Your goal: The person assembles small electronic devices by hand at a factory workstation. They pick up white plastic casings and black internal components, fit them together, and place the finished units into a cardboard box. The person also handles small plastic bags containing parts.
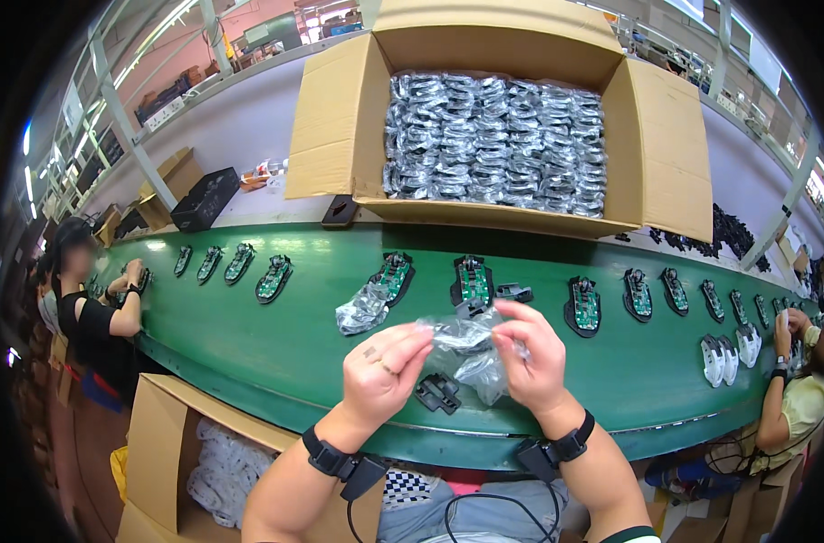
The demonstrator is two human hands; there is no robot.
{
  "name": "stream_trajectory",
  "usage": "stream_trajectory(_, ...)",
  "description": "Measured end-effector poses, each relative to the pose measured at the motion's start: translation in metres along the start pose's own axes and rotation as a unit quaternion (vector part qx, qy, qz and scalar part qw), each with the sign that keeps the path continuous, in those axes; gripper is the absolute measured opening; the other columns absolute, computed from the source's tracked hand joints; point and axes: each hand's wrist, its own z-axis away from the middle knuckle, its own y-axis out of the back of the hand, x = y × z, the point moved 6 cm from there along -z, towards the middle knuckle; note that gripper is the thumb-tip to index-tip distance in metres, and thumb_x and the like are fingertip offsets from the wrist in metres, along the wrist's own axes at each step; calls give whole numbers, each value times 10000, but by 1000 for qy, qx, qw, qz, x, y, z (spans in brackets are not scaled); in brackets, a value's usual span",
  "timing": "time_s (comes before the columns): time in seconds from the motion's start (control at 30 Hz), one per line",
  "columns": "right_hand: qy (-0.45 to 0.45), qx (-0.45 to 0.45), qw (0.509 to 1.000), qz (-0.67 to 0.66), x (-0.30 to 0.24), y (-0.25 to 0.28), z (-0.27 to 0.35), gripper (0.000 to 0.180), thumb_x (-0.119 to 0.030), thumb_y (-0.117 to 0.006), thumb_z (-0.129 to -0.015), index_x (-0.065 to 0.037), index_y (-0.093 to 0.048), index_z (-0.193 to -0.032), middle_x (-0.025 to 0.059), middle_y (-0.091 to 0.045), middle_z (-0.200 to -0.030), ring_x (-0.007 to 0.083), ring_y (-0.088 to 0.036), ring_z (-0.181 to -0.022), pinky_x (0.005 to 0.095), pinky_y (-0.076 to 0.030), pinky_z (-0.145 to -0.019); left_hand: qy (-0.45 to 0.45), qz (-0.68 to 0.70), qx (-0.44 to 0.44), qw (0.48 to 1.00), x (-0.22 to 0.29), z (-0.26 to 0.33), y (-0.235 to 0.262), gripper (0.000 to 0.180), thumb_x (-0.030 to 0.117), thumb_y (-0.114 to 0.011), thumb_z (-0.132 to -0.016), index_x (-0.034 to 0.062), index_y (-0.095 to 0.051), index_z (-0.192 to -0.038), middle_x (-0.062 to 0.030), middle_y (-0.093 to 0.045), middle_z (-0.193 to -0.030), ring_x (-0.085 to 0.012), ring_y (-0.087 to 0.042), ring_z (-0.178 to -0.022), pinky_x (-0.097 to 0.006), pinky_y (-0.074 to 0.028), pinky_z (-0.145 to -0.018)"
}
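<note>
The left hand (389,366), at the centre of the frame, pinches the near edge of a clear plastic bag (459,335) between thumb and fingertips. The right hand (531,362), just right of centre, grips the bag's other side the same way, so the bag stretches between the 2 hands, above the desk (285,353). Something dark and shiny shows through the plastic, too blurred to name. A second clump of clear wrap (483,376) hangs or lies just below; I cannot tell if it belongs to the same bag. Each wrist wears a black strap.

Just below the bag, a black plastic part (437,394) lies on the green desk. Just above the hands sits a circuit board (472,281) in a black shell, with a small black piece (514,292) at its right. Left of it, another circuit board (394,274) has a bagged part (362,309) against its lower end.

More boards run in a row toward the frame's left and right, 4 of them at left. White shells (720,360) stand at right. At top centre, a cardboard box (675,149) holds rows of bagged parts (493,145). At lower left, another box (151,452) holds crumpled plastic (224,475). 1 co-worker (95,308) is at far left, another (797,389) at far right.
</note>
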Motion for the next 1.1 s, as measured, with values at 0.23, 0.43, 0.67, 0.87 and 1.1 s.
stream_trajectory(0.23, -70, -3, 995, -76, 18, -2, 1, 59, -64, -701, -960, -5, -695, -960, 169, -757, -1088, 250, -744, -972, 342, -580, -863, 5, -5, -65, 998, 4, -4, -10, 439, -3, -760, -833, -8, -677, -1263, -220, -705, -1242, -383, -686, -1165, -422, -551, -996)
stream_trajectory(0.43, -133, 62, 986, -73, 42, 15, 13, 105, -77, -680, -941, -4, -654, -871, 78, -636, -789, 177, -589, -683, 294, -483, -639, 148, -95, -34, 984, -50, 3, 1, 605, 87, -736, -871, -11, -523, -1428, -245, -619, -1357, -393, -609, -1245, -438, -467, -1092)
stream_trajectory(0.67, -36, -41, 999, 1, 13, 2, 7, 256, 36, -721, -749, -69, -493, -697, 93, -601, -752, 280, -601, -757, 347, -494, -713, 357, -202, -234, 882, -119, 40, 8, 465, 208, -750, -895, -13, -640, -1290, -231, -634, -1320, -360, -619, -1204, -437, -474, -1045)
stream_trajectory(0.87, -99, -13, 985, -140, 30, -10, 29, 185, 94, -527, -753, -7, -614, -882, 161, -692, -898, 238, -696, -804, 322, -549, -729, 450, 148, -84, 877, -112, 45, -1, 180, 91, -701, -960, -10, -667, -1105, -56, -721, -1058, -136, -676, -964, -292, -535, -872)
stream_trajectory(1.1, -83, -107, 982, -131, 12, -20, 23, 521, -144, -830, -830, 17, -632, -1284, 90, -701, -844, 171, -673, -699, 310, -539, -656, 104, 143, -141, 974, -3, 11, -25, 246, -14, -794, -818, 16, -641, -1008, -161, -744, -1135, -351, -707, -1158, -384, -576, -947)
